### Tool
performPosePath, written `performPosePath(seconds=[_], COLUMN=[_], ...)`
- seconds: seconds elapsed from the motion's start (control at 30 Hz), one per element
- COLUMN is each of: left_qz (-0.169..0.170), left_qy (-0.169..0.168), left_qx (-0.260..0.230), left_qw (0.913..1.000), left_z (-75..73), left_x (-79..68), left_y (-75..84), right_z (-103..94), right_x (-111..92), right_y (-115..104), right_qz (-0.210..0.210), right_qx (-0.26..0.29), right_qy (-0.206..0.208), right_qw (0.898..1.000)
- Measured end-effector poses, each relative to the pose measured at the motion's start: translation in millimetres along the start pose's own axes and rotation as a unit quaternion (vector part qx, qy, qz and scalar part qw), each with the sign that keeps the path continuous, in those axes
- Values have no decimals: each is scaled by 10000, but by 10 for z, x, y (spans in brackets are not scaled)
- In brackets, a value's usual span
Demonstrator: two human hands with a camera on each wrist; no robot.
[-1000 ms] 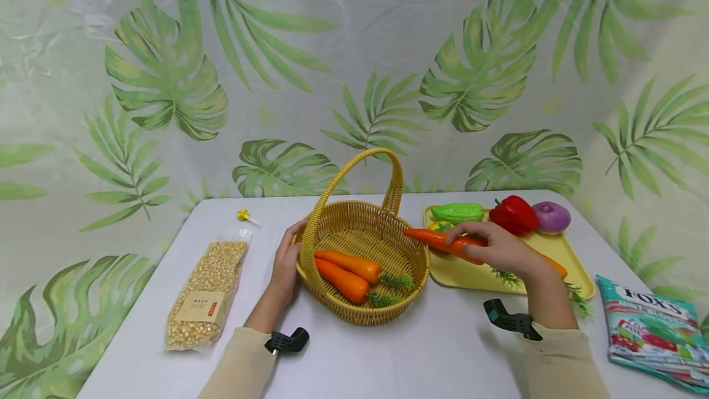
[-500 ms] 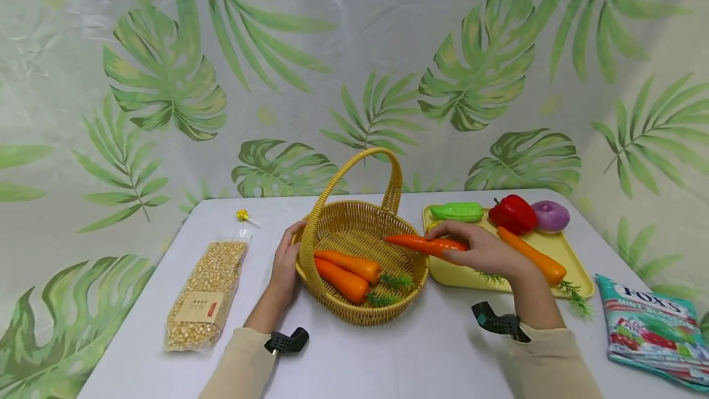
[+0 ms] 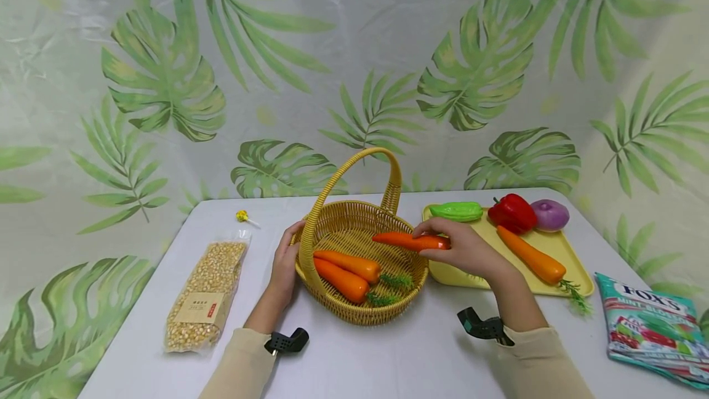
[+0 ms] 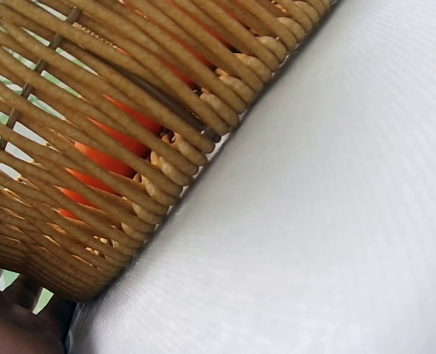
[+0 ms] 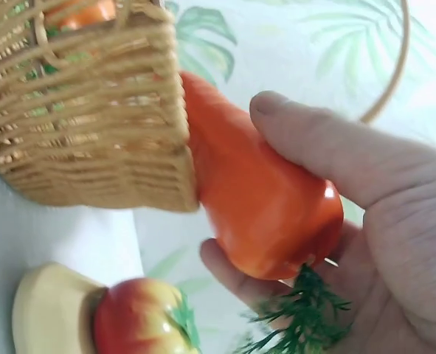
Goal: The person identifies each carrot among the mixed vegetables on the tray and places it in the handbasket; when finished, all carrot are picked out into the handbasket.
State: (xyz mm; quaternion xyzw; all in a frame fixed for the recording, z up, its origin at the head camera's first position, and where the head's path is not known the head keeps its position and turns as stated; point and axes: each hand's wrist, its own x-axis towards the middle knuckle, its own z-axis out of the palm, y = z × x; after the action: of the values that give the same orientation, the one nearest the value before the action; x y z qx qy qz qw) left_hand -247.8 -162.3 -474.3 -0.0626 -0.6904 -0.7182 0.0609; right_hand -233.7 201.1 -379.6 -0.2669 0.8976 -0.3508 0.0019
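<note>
My left hand holds the left side of a wicker basket with a tall arched handle. In the left wrist view the basket's woven wall hides most of that hand. Two orange carrots with green tops, an upper one and a lower one, lie inside. Over the basket's right rim, my right hand grips another carrot, its tip pointing left above the inside. The right wrist view shows thumb and fingers around the thick end of this carrot, green leaves hanging below.
Right of the basket, a yellow tray bears a carrot, a green pepper, a red bell pepper, a purple onion and a red-yellow fruit. Around lie a FOX'S bag, bagged corn kernels and a lollipop.
My right hand has carried the carrot leftward from above the tray to over the basket's right rim, uncovering the tray's other carrot. The left hand and basket stay in place.
</note>
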Motion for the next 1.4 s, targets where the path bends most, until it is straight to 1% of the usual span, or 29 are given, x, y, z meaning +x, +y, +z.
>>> performPosePath(seconds=[0.1, 0.17, 0.27, 0.37, 0.47, 0.53, 0.63, 0.83, 1.03, 1.27, 1.4], left_qz=[-16, -36, -35, -43, -49, -65, -55, -95, -112, -100, -79], left_qy=[13, 5, -11, -9, -3, 11, 32, 41, 10, -7, -11], left_qx=[-18, -22, -30, -23, -17, -12, -12, -10, 17, -8, -13], left_qw=[10000, 10000, 10000, 10000, 10000, 10000, 10000, 9999, 9999, 9999, 10000], left_z=[6, 7, 4, 2, 2, 0, -5, -5, 2, 3, -3], left_x=[-2, -3, 2, 2, -1, -5, -13, -24, -19, 0, 1], left_y=[-4, -5, -11, -11, -10, -7, -3, 8, 14, 6, -5], right_z=[24, 30, 41, 63, 96, 125, 182, 315, 442, 487, 499], right_x=[6, 1, -6, -5, 3, 14, 53, 136, 169, 177, 182], right_y=[-48, -63, -83, -88, -91, -99, -110, -149, -158, -190, -206], right_qz=[-61, -119, -180, -300, -318, -258, -219, -230, -158, 46, -83], right_qx=[-222, -381, -456, -517, -554, -572, -662, -654, -1022, -1365, -1411], right_qy=[-94, -249, -440, -464, -367, -313, -173, 112, 347, 527, 602], right_qw=[9997, 9989, 9978, 9971, 9973, 9975, 9974, 9975, 9940, 9892, 9881])
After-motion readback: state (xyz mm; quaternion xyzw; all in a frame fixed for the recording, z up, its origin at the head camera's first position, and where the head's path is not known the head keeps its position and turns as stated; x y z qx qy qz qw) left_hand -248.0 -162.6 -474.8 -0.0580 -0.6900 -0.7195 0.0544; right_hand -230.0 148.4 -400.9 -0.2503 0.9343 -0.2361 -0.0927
